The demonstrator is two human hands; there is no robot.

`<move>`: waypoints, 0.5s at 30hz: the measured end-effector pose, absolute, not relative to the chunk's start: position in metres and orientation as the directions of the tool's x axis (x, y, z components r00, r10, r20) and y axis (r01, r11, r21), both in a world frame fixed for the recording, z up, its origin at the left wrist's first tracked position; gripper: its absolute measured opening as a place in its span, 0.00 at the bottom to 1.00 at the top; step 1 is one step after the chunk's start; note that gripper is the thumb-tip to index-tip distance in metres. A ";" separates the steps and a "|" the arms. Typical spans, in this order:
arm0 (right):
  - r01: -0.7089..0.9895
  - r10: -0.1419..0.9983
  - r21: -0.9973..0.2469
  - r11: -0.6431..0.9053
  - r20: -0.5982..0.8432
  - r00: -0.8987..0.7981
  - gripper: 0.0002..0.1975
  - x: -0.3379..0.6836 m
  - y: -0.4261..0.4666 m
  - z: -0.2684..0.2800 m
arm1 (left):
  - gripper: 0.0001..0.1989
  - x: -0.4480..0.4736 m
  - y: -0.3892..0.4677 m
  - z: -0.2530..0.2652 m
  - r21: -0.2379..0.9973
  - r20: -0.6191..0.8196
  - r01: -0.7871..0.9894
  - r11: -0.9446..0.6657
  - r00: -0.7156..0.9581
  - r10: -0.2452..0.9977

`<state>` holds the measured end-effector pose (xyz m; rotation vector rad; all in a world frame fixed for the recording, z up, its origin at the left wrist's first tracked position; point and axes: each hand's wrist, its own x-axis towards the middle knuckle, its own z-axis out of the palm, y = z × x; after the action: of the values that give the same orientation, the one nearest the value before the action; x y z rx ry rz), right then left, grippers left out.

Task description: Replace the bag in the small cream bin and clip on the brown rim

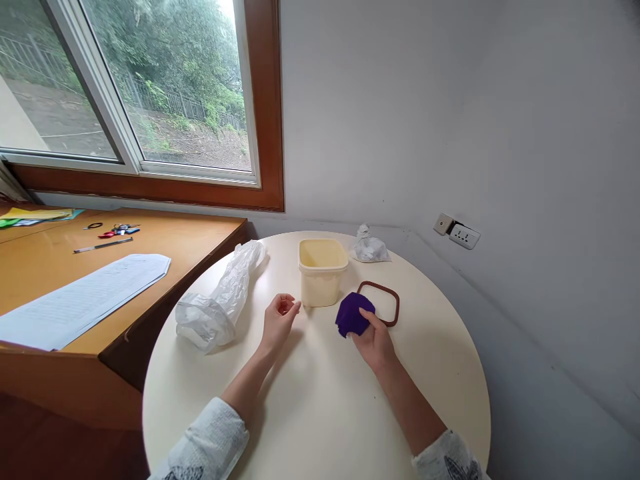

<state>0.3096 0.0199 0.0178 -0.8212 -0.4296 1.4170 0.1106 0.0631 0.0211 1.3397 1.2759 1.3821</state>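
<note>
Near the middle of the round surface (310, 413), just right of a pale yellow tub (321, 287), the right hand (374, 339) grips a purple cloth (354, 312), its thumb laid over the right side and the fingers mostly hidden beneath. The left hand (281, 319) is beside the tub's lower left front, fingers loosely curled, the thumb apart from them, with nothing seen in its grasp.

The step in hand looks to be handling the purple cloth, held by one side with the rest spread toward the tub. As a judgement, the next move calls for a steady pinch on that side; the left hand seems free to help with the cloth or steady the tub.

The tub stands upright and lidless toward the far edge. Its inner wall shows bare, but its floor is hidden, so whether anything lies there cannot be told. Toward the left edge, a clear plastic bag (241, 280) lies long and crumpled, with no contents visible. A smaller plastic bag (371, 248) sits bunched by the far right edge; what it holds is unclear. A brown rounded-square frame (397, 308) lies flat behind the right hand, partly covered by the cloth.
</note>
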 end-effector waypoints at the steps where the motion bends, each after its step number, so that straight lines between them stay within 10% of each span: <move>1: -0.680 0.975 -0.733 -0.023 -0.168 0.148 0.07 0.310 0.021 0.018 | 0.13 0.111 0.064 0.020 0.980 0.179 0.105 -0.167 -0.119 0.977; 15: -0.221 0.784 -0.934 0.279 0.090 0.614 0.17 0.288 0.067 0.000 | 0.36 0.119 0.091 -0.008 0.966 0.211 0.137 -0.221 0.087 0.974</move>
<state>0.2879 0.0670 -0.0003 -1.0879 -0.6196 0.7346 0.1191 0.0909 -0.0077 1.5131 1.1503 1.2405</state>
